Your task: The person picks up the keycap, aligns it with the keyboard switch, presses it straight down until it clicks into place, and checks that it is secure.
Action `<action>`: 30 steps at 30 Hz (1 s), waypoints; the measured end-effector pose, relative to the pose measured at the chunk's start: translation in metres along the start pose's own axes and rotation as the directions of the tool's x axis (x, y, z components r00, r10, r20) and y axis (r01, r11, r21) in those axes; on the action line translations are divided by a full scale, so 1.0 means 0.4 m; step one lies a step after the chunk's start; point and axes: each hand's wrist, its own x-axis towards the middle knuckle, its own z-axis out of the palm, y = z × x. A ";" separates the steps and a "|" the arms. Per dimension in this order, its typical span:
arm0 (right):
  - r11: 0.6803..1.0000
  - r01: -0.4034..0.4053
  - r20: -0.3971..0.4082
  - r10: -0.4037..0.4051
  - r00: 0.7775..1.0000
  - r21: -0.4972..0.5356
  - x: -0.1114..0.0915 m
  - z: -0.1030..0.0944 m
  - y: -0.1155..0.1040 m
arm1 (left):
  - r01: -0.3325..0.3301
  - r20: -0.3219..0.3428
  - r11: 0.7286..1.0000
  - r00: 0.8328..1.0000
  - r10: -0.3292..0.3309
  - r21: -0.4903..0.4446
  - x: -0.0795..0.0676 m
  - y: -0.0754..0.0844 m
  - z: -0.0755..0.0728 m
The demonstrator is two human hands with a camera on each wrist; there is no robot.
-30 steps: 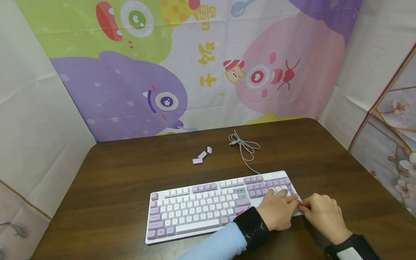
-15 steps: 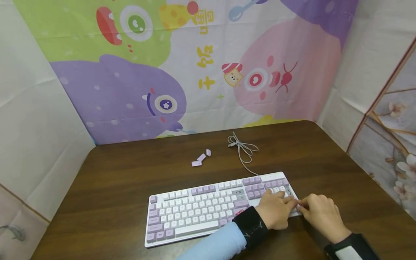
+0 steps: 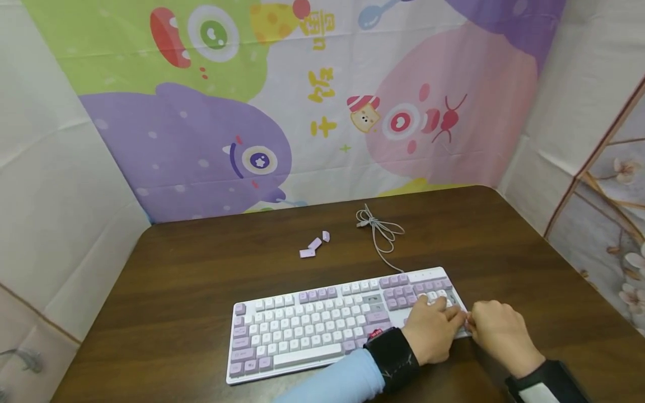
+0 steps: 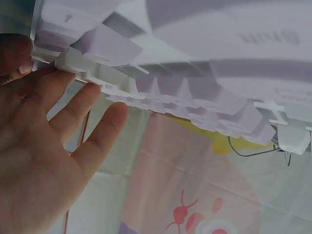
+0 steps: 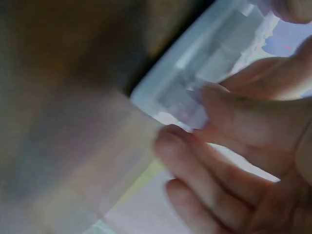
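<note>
- One left hand (image 3: 430,330), fingers spread, touches the right end of the near keyboard (image 3: 307,354).
- The right hand (image 3: 499,336) curls at its edge, grip too blurred to tell.
- Farther, three lilac keycaps (image 3: 314,244) lie left of a bundled cable (image 3: 374,222).

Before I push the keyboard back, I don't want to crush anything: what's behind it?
Behind the keyboard, three small purple pieces and a bundled pale cable lie on the table; the cable reaches the keyboard's rear edge. Anything underneath is hidden.
</note>
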 end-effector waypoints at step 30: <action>0.965 -0.147 0.062 0.137 0.989 0.216 -0.014 0.005 0.029 | -0.003 -0.106 0.996 0.994 0.012 0.085 -0.007 0.010 -0.012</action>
